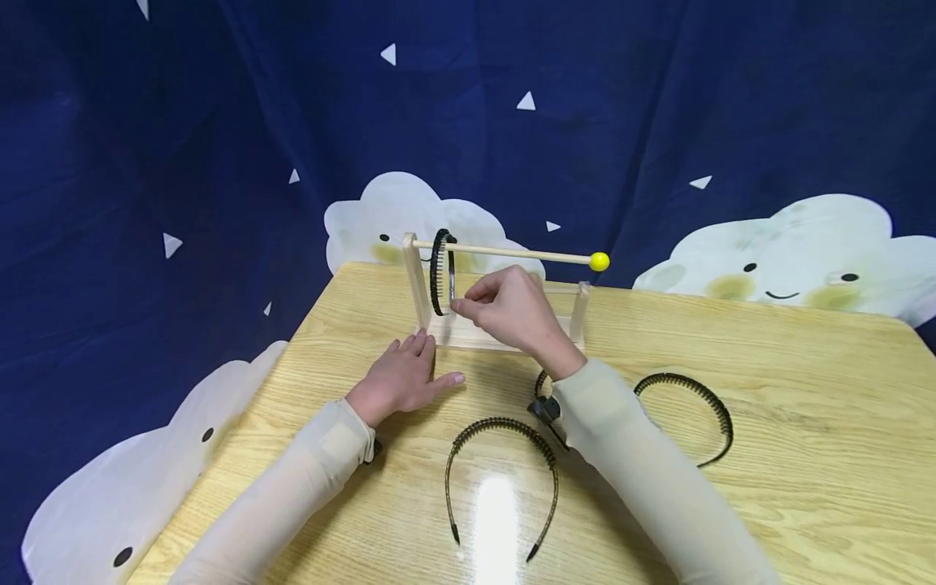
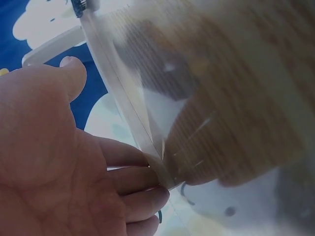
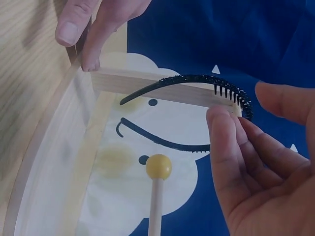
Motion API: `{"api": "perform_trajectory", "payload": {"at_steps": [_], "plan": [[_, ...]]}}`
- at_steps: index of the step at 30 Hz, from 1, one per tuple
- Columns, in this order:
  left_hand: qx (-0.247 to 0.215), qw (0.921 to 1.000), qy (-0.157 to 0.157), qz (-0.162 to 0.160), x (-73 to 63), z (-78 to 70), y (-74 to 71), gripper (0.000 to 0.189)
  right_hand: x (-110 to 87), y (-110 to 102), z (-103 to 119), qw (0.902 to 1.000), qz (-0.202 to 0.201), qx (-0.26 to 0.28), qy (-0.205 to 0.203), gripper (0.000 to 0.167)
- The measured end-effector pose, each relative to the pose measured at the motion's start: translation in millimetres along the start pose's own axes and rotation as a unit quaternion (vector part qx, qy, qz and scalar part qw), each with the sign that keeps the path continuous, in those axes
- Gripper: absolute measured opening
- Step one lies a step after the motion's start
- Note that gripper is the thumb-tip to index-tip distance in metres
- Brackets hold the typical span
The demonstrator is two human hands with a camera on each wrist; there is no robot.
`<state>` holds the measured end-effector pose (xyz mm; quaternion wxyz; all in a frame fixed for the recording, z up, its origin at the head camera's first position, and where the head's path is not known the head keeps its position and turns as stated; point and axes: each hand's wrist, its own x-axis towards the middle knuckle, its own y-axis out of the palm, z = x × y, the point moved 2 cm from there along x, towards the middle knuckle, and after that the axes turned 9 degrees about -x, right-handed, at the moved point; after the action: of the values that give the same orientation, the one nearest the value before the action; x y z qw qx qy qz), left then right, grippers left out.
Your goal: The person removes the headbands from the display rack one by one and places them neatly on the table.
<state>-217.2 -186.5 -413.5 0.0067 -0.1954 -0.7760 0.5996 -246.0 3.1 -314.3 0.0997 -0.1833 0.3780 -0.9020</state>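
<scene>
A black toothed headband [image 1: 437, 276] hangs around the upper rod [image 1: 512, 252] of a small wooden rack, near its left post [image 1: 417, 280]. My right hand [image 1: 515, 309] is beside that headband, thumb tip by its lower end in the head view. Seen from the right wrist, thumb and fingers [image 3: 224, 142] stand apart, overlapping the headband's curved top [image 3: 231, 88]. My left hand [image 1: 402, 378] lies on the table with straight fingers, their tips at the rack's left base corner. From the left wrist, those fingers [image 2: 138, 179] touch the base's edge.
A brown headband [image 1: 504, 422] lies in front on the wooden table [image 1: 819, 455]. Another dark headband [image 1: 720, 406] lies right of the right sleeve [image 1: 643, 463], which partly covers it. Yellow balls cap the upper rod [image 1: 600, 262] and a lower rod [image 3: 158, 167]. A blue curtain [image 1: 468, 122] hangs behind.
</scene>
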Motion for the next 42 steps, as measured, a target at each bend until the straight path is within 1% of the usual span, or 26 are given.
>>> {"api": "perform_trajectory", "payload": {"at_steps": [8,14,18,22,26,31,36,42], "plan": [[-0.007,0.9999,0.005,-0.009,0.3,-1.5,-1.5,0.097,10.9,8.6,4.2,0.9998,-0.013,0.005,0.013,0.016],[-0.008,0.9998,0.010,-0.015,-0.4,-1.8,-1.8,0.097,16.7,15.0,6.7,0.9997,-0.024,0.001,0.010,0.023],[-0.008,0.9997,0.011,-0.019,-0.1,-1.1,-1.4,0.097,19.8,20.8,6.6,0.9992,-0.036,0.004,0.018,0.029],[-0.009,0.9998,0.009,-0.015,1.1,-0.7,0.1,0.097,22.5,25.6,7.9,0.9987,-0.046,0.005,0.020,0.031],[-0.006,0.9999,0.006,-0.010,2.3,-0.3,0.7,0.098,24.9,28.4,10.0,0.9980,-0.058,0.002,0.023,0.030],[-0.004,0.9999,0.009,-0.013,2.3,-0.4,0.0,0.099,27.0,32.0,11.2,0.9971,-0.071,0.000,0.028,0.028],[-0.003,0.9998,0.012,-0.015,1.0,-1.1,-0.6,0.099,27.6,34.0,11.5,0.9969,-0.072,-0.006,0.031,0.025],[-0.005,1.0000,0.000,-0.007,2.1,0.6,0.6,0.099,26.9,31.0,10.6,0.9966,-0.077,-0.008,0.027,0.020]]}}
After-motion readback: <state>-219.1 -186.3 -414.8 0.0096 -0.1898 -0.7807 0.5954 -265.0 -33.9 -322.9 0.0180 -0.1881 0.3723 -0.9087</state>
